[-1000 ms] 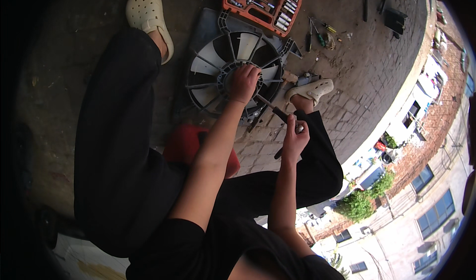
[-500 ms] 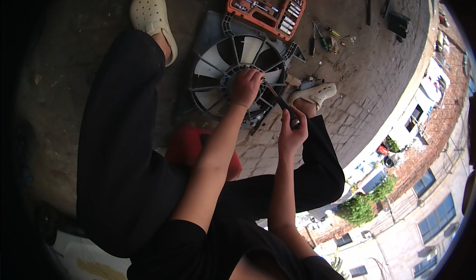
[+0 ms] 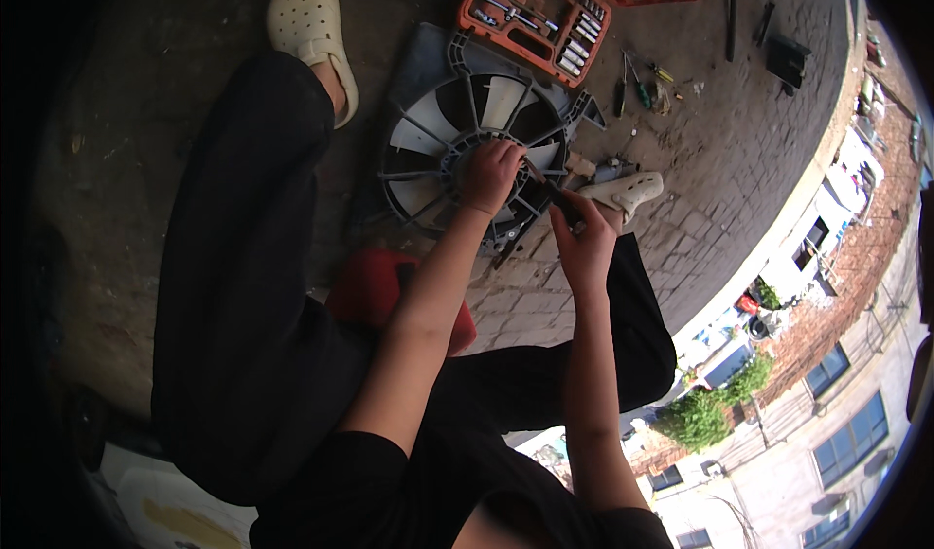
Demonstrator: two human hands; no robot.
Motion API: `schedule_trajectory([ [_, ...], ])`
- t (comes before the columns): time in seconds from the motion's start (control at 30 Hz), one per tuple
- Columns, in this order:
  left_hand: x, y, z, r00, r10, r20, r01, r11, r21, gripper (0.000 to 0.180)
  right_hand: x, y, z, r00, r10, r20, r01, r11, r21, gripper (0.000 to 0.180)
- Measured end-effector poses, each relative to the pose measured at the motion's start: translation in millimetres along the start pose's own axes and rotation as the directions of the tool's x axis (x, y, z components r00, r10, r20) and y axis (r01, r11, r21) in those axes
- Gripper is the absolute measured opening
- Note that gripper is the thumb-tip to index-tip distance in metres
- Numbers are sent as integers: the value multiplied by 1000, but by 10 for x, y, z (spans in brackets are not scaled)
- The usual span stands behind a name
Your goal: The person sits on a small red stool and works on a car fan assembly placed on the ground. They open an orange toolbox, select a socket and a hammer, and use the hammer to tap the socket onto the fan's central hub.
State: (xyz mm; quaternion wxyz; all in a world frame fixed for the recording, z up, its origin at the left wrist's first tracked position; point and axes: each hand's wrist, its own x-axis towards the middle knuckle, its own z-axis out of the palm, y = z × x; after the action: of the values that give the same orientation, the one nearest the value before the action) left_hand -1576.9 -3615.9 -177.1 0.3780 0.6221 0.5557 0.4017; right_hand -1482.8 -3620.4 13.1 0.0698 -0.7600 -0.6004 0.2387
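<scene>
Head view: the relation that counts most runs between the dark-handled tool (image 3: 562,202) and the hub ring (image 3: 450,164) of the fan (image 3: 501,104). The fan lies flat on the ground ahead of the person, between the two feet, its round frame fixed over grey-white blades.

The left hand (image 3: 493,176) is nearer to the centre: it rests over the hub ring and covers much of it, fingers bent downward. Whether they pinch a small part there or only steady the fan, I cannot tell.

The right hand (image 3: 586,240) is to the right of the fan and nearer the body, with its fingers closed around the tool's handle. The tool's long axis slants from that grip forward and to the left, so its far end points at the right side of the hub ring, just beside the left fingertips. Whether the tip touches anything is too small to make out.

Beyond the fan, an open orange tool case (image 3: 538,63) lies forward and slightly right; a green-handled screwdriver (image 3: 642,95) lies to the right of the case, well apart from both hands.
</scene>
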Motion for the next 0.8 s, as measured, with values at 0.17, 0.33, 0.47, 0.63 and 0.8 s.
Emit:
schedule_trajectory([
  [0.17,2,32,-13,999,-36,-15,37,999,10,22,166,-107,-99,972,-49,228,110,958,-264,29],
  [0.33,2,33,15,999,-40,-18,40,999,-24,19,249,-33,-108,954,-27,298,62,992,-111,30],
  [0.47,4,43,15,998,-45,-34,44,998,-36,22,157,-19,65,985,47,163,-71,987,143,33],
  [0.63,2,38,24,997,-73,-26,71,996,-46,22,161,-219,143,631,632,449,-669,151,728,29],
  [0.8,3,43,26,996,-86,-23,85,996,-31,21,99,-123,170,625,549,556,-649,-31,760,32],
])
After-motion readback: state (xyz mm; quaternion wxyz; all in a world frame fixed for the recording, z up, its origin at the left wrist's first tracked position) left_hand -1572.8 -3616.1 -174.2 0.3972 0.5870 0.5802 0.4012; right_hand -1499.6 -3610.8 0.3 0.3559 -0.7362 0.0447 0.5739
